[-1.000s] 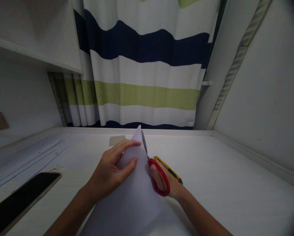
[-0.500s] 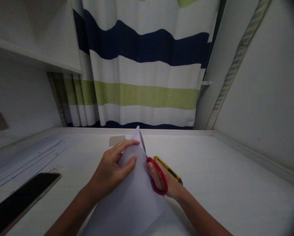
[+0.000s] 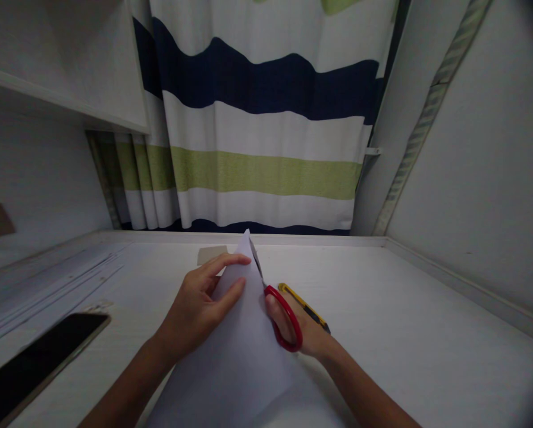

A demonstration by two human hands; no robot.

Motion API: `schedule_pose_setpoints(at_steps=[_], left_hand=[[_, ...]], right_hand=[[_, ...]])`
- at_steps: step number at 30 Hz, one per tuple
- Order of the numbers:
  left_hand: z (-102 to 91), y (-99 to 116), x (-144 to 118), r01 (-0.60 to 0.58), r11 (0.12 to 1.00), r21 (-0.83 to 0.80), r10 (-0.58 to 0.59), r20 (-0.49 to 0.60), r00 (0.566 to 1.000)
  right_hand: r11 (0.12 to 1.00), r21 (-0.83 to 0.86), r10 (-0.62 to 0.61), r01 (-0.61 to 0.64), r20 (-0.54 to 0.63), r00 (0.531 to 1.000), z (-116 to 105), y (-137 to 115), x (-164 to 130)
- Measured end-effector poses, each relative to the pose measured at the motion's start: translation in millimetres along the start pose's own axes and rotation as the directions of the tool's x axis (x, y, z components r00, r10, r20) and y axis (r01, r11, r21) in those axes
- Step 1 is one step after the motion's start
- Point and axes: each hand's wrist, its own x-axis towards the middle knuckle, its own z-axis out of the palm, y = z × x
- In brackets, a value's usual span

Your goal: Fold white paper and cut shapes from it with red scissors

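A sheet of white paper (image 3: pixel 235 356) rises to a narrow point at its far end, tilted up off the table. My left hand (image 3: pixel 208 291) grips its upper left part, thumb and index finger lying on the near face and the other fingers behind. In my right hand (image 3: pixel 302 324) are scissors with red handles (image 3: pixel 295 321), the thumb through one loop. The scissor blades lie along the right edge of the paper near its tip; part of them is hidden by the sheet. A yellow and black utility knife (image 3: pixel 306 308) lies just beyond my right hand.
A black-screened phone (image 3: pixel 43 359) lies on the white table (image 3: pixel 427 333) at the left, with several papers (image 3: pixel 61 285) behind it. A small grey-beige card (image 3: pixel 210 254) sits past my left hand. A striped curtain (image 3: pixel 266 134) hangs behind the table's raised back edge.
Both hands, the paper's tip and the scissors have shifted very slightly to the left. The grip of each hand is the same.
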Motion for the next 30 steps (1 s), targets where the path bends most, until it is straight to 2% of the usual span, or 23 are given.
schedule_pose_setpoints(at_steps=[3, 6, 9, 15, 19, 24, 30], left_hand=[[-1.4, -1, 1, 0.089, 0.993, -0.072, -0.088, 0.011, 0.996], [-2.1, -2, 3, 0.095, 0.986, -0.134, -0.104, -0.055, 0.993], [-0.7, -3, 4, 0.125, 0.973, -0.193, -0.146, -0.098, 0.984], [3.8, -4, 4, 0.168, 0.935, -0.312, -0.207, -0.096, 0.974], [4.0, -2, 3, 0.189, 0.92, -0.342, -0.227, -0.072, 0.971], [4.5, 1, 2, 0.203, 0.914, -0.35, -0.222, -0.014, 0.975], [8.6, -2, 2, 0.182, 0.941, -0.285, -0.193, -0.01, 0.981]], right_hand=[[1.0, -0.007, -0.015, 0.015, 0.07, 0.997, 0, 0, 2], [0.999, -0.012, -0.031, 0.033, 0.13, 0.991, 1, 1, 2], [1.0, -0.001, -0.021, 0.021, 0.139, 0.99, 2, 1, 2], [1.0, 0.009, 0.014, -0.016, 0.163, 0.987, 3, 1, -1], [1.0, 0.016, 0.022, -0.026, 0.217, 0.976, 1, 3, -1], [0.996, 0.07, 0.031, -0.058, 0.34, 0.94, -2, 4, -1], [0.953, 0.216, 0.13, -0.214, 0.345, 0.929, 3, 4, 2]])
